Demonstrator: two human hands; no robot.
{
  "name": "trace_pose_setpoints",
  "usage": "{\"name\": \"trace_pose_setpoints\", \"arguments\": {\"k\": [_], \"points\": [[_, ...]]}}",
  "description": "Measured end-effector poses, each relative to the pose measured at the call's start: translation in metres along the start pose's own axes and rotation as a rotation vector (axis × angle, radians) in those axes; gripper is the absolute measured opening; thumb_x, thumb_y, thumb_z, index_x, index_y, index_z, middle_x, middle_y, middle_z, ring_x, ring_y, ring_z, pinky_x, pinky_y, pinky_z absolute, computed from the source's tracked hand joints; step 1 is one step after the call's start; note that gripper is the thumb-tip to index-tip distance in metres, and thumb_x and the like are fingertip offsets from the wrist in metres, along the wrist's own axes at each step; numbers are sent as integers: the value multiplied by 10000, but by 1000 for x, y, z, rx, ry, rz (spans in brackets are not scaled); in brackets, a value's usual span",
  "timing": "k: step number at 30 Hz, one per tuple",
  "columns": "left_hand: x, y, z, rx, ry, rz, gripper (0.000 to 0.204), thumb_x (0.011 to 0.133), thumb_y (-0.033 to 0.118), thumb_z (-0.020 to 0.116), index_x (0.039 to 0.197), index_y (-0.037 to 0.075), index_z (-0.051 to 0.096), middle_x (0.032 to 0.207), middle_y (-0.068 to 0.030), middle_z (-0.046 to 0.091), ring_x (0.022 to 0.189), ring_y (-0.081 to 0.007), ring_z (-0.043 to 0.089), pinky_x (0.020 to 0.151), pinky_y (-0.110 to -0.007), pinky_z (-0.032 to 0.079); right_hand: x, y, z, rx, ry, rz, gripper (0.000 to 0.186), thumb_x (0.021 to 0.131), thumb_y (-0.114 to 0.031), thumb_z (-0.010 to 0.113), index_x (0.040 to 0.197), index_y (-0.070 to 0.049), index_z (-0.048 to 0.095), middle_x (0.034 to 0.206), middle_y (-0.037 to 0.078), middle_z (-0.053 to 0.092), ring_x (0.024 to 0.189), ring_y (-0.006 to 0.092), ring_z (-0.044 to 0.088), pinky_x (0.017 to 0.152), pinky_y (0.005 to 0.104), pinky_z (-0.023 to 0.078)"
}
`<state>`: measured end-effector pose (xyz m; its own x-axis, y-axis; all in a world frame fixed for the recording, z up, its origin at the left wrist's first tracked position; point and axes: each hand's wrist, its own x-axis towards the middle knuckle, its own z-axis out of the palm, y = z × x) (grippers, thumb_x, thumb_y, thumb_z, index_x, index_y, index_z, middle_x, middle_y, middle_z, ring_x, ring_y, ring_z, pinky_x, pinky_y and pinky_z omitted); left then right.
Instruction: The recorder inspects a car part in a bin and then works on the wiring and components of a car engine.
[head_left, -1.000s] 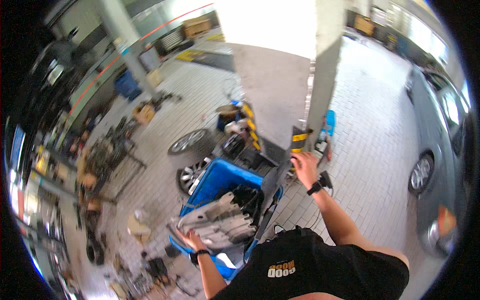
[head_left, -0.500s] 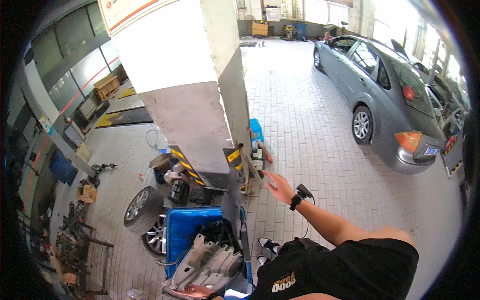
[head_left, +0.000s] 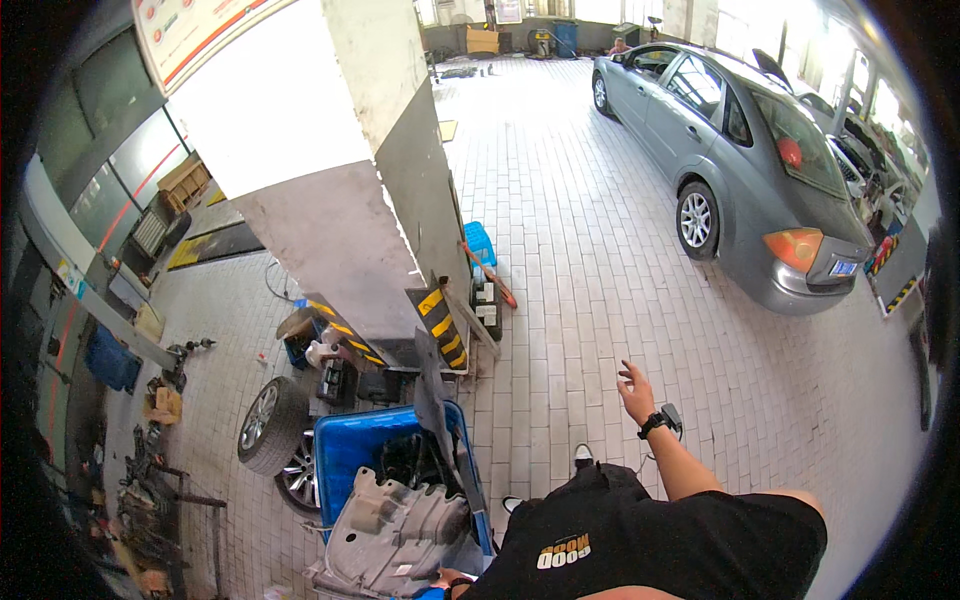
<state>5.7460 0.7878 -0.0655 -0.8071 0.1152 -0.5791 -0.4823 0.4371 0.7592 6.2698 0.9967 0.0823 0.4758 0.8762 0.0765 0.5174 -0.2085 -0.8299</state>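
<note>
My right hand is raised over the tiled floor, its fingers apart and slightly bent, with nothing in it. A black watch or band is on that wrist, with a small dark device beside it. My left hand is low in the picture, by the lower right edge of a large grey moulded panel. Its fingers are mostly hidden, so its grip does not show. The panel lies on top of a blue bin. Inside are dark parts, and a long dark strip stands up out of it.
A square pillar with striped corner guards rises beyond the bin. Two wheels lie left of the bin, one tyre leaning on the other. A grey car stands at right. A black battery and a blue container sit beside the pillar.
My right hand has moved right, away from the pillar. My left hand has shifted from the panel's lower part to its right edge. The view has shifted, and my feet have moved.
</note>
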Motion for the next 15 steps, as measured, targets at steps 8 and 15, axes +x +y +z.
{"name": "trace_pose_setpoints", "arguments": {"k": [8,15], "points": [[-14,-21,84,192,-311,-487,258,820,129,489,1078,125,498,710,-101,474,517,-218,396,452,-349,335,37,45,-44,96,-4,52,545,802,-93,599,1320,-116,429,1100,174,624,899,247,623,803,348,492],[-67,16,208,128,-352,131,292,809,172,479,536,69,464,486,-73,469,383,-212,457,369,-331,348,76,142,-133,115,96,80,549,799,-96,594,1321,-93,425,1084,173,622,853,244,623,764,339,497]]}}
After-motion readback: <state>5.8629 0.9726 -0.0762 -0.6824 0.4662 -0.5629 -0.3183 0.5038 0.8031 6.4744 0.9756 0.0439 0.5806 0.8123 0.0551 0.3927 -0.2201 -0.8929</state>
